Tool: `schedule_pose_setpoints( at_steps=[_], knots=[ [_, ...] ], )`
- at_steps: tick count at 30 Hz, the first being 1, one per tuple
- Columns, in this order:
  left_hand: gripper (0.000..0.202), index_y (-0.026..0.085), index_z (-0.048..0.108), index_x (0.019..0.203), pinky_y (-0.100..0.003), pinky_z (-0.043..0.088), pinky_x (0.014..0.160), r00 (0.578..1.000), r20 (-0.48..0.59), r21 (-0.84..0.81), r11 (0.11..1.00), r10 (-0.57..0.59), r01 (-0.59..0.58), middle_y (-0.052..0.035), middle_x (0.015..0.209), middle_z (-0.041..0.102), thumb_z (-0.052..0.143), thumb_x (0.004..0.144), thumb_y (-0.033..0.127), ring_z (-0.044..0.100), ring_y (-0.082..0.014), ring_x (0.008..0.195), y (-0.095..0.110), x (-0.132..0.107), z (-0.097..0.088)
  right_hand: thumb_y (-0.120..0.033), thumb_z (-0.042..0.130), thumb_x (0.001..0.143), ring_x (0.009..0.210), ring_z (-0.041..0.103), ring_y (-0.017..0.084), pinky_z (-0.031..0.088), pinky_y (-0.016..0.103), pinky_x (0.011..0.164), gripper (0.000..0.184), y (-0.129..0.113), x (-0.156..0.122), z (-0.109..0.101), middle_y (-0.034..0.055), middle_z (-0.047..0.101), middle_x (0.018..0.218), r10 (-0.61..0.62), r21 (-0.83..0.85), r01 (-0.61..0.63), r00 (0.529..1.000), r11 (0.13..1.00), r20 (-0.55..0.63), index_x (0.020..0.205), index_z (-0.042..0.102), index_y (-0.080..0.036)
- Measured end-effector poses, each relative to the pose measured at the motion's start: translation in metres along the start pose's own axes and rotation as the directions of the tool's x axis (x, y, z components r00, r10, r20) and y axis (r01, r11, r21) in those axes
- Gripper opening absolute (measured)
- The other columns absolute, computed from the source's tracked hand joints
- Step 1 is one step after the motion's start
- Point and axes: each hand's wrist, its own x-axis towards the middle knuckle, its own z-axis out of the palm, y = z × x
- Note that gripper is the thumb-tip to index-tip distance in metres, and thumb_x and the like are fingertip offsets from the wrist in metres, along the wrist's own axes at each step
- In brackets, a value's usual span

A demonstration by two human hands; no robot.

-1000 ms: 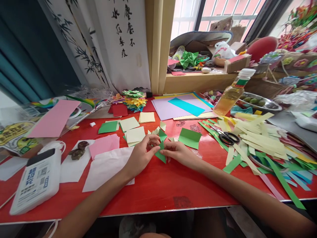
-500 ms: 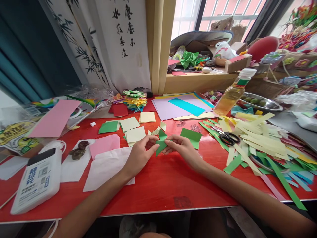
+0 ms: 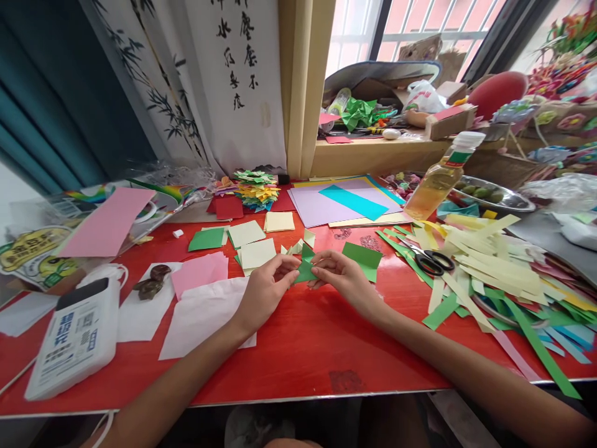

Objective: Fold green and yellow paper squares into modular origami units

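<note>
Between my two hands is a small folded piece of green paper [image 3: 305,269], held just above the red table [image 3: 298,361]. My left hand [image 3: 270,286] pinches its left side between thumb and fingers. On the right side, my right hand [image 3: 344,280] grips it the same way, so part of the paper is hidden by fingertips. Just behind the hands lie small folded cream pieces [image 3: 293,247]. A creased green paper square [image 3: 364,260] rests beyond my right hand. Cream paper squares [image 3: 256,254] and a green square [image 3: 206,239] lie beyond my left hand.
Black-handled scissors [image 3: 431,261] lie beside a heap of paper strips [image 3: 504,261] at right. A bottle [image 3: 441,177] stands behind them. Pink paper squares [image 3: 200,272], a white tissue [image 3: 205,317] and a white wipes pack [image 3: 74,342] are at left. Stacked folded pieces [image 3: 255,190] stand at the back.
The green paper has been folded or turned in my fingers; its lower pointed flap no longer hangs down. Both hands stay in nearly the same place, and the view shifts slightly.
</note>
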Motion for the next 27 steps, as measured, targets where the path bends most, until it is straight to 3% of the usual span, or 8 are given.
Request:
schedule_pose_setpoints(
  at_steps=[8,16,27],
  knots=[
    [0.019,0.018,0.054,0.092,-0.025,0.046,0.074,1.000,0.024,-0.064,0.998,-0.006,0.008,-0.0017,0.090,0.057,0.054,0.075,0.027,0.054,-0.0126,0.080,-0.0017,0.0013,0.0000,-0.033,0.058,0.076,0.064,0.063,0.014,0.051,0.032,0.068,0.022,0.0002,0.0007,-0.0019,0.0001,0.060,0.074,-0.014,0.051,0.013,1.000,0.999,0.020,0.091,0.050,-0.020],
    [0.011,0.018,0.055,0.084,-0.024,0.044,0.069,0.999,0.027,-0.063,0.998,-0.024,0.025,0.0006,0.079,0.056,0.053,0.075,0.024,0.054,-0.0109,0.071,-0.0023,0.0020,-0.0001,-0.030,0.057,0.076,0.063,0.063,0.014,0.051,0.032,0.066,0.017,-0.0045,0.0002,-0.0017,0.0010,0.060,0.075,-0.007,0.064,0.004,0.999,0.998,0.050,0.087,0.053,-0.018],
    [0.016,0.017,0.064,0.082,-0.024,0.049,0.067,0.996,0.037,-0.231,0.970,-0.076,0.082,-0.0020,0.086,0.060,0.057,0.072,0.028,0.056,-0.0131,0.075,-0.0014,0.0037,-0.0030,-0.031,0.063,0.071,0.067,0.063,0.012,0.051,0.029,0.073,0.023,-0.0059,0.0031,-0.0038,0.0037,0.064,0.083,0.142,0.212,-0.160,0.985,0.964,0.100,0.088,0.063,-0.016]
  ],
)
